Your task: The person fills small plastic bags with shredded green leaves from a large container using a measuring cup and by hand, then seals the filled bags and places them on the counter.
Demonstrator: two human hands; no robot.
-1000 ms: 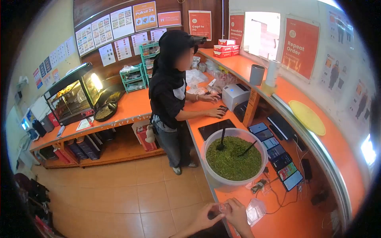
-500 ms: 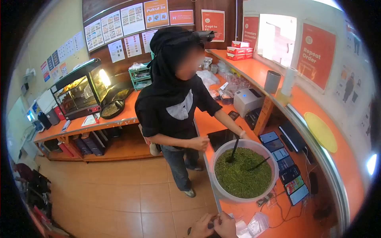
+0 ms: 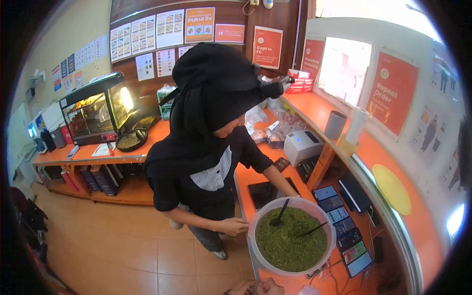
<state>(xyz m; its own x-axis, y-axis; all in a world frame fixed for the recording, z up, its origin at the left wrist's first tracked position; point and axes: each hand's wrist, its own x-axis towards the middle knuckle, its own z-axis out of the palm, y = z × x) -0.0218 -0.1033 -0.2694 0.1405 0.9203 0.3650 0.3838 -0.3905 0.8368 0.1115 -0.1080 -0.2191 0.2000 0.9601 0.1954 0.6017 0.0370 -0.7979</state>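
Note:
At the bottom edge, my left hand (image 3: 241, 288) and my right hand (image 3: 270, 287) are close together with fingers curled in. Whatever they pinch is too small and cut off to make out. Just beyond them on the orange counter stands a large translucent tub (image 3: 251, 241) full of chopped green leaves (image 3: 290, 246). Two black utensils are stuck in the leaves: one handle (image 3: 283, 209) rises upright and the other (image 3: 313, 229) slants right. Clear plastic packaging (image 3: 309, 290) lies to the right of my right hand.
A co-worker in black (image 3: 196, 152) leans over the tub, one hand (image 3: 233, 226) at its left rim, the other partly hidden behind it. Several phones (image 3: 342, 224) line the counter's right. Beyond are a tablet (image 3: 260, 195), a printer (image 3: 302, 147), and a yellow tray (image 3: 392, 189).
The view has shifted, so my hands and the tub sit lower in it. The co-worker has bent forward, head lowered, and brought the nearer hand to the tub's rim.

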